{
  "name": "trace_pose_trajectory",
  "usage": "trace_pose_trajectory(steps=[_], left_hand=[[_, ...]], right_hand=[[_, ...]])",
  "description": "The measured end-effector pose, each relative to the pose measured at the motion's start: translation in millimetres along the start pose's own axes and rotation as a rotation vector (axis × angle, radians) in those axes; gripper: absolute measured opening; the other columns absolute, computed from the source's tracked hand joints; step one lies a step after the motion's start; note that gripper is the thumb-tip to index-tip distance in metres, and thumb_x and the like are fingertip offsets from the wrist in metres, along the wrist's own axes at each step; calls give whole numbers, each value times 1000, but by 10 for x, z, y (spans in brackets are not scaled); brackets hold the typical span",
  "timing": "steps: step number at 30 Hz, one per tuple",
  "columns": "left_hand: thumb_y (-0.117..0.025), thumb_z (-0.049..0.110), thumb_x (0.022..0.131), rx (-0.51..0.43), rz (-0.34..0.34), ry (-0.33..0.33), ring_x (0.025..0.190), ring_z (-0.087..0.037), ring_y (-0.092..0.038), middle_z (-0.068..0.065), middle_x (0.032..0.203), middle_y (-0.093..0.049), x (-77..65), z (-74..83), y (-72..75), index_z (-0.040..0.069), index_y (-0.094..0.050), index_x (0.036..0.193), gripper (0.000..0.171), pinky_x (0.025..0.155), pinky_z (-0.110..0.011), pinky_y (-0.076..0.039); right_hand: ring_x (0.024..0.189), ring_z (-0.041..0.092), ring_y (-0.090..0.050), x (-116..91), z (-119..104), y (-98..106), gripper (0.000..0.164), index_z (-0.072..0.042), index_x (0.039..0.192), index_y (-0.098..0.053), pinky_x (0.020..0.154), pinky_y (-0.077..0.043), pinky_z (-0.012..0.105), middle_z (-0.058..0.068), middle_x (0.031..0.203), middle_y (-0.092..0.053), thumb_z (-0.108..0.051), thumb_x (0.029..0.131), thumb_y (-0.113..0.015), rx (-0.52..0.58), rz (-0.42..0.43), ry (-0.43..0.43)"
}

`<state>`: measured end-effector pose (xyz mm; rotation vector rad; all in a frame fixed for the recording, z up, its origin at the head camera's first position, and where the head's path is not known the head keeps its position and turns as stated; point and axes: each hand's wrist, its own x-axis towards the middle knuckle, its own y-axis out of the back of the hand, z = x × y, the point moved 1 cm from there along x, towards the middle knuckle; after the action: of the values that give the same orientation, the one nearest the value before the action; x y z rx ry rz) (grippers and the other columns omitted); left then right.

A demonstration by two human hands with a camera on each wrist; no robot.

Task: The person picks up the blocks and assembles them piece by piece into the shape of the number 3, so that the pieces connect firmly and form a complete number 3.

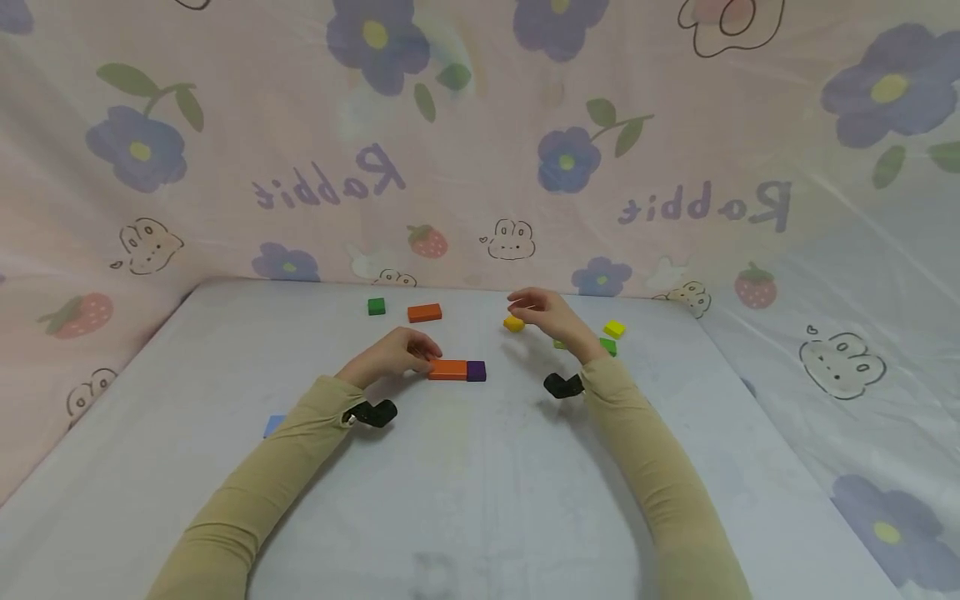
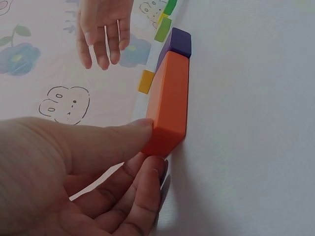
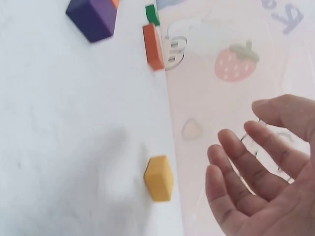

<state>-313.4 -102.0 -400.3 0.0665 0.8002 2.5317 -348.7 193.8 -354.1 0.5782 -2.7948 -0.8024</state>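
An orange rectangular block [image 1: 447, 370] lies on the white table, end to end with a small purple block [image 1: 476, 372]. My left hand [image 1: 390, 354] pinches the orange block's left end, thumb on its edge and fingertips curled at the end face. Above the back of the table hovers my right hand [image 1: 553, 318], fingers apart and loosely bent, nothing in them. A yellow-orange block [image 3: 159, 178] stands on the table near that hand, apart from its fingertips in the right wrist view.
Toward the back lie a green block [image 1: 377, 307] and a red-orange block [image 1: 424, 313]. At right are a yellow block [image 1: 615, 328] and a green block [image 1: 608, 347], partly behind the right wrist. A blue block [image 1: 273, 426] shows beside the left sleeve. A printed curtain [image 1: 465, 167] encloses the table.
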Motion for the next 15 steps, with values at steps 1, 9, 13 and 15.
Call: trace_pose_trajectory(steps=[1,9,13,15], left_hand=[[-71,4,84,-1,0,2,85,-20,-56,-7,96,-65,1,2,-3,3,-68,106,22,73,-27,-46],[-70,4,85,8,-6,0,85,-20,-55,-7,97,-64,6,7,-7,2,-68,107,22,74,-28,-46],[-70,4,85,6,-10,3,85,-19,-55,-6,96,-64,13,-7,2,2,-68,106,21,74,-28,-47],[-70,4,85,2,-10,6,85,-19,-55,-6,96,-64,14,-6,6,2,-68,106,21,74,-28,-47]], right_hand=[[115,37,-51,-14,-29,12,36,0,130,-53,99,-36,52,22,128,-55,-13,97,-57,5,8,-13],[115,37,-50,135,262,87,36,2,129,-53,97,-41,48,22,127,-54,-13,96,-58,56,75,-70],[113,34,-52,138,301,77,38,4,129,-51,96,-43,44,20,125,-56,-12,96,-58,37,81,-98],[113,33,-52,146,314,76,38,5,130,-51,96,-43,43,20,125,-56,-12,96,-58,28,80,-102]])
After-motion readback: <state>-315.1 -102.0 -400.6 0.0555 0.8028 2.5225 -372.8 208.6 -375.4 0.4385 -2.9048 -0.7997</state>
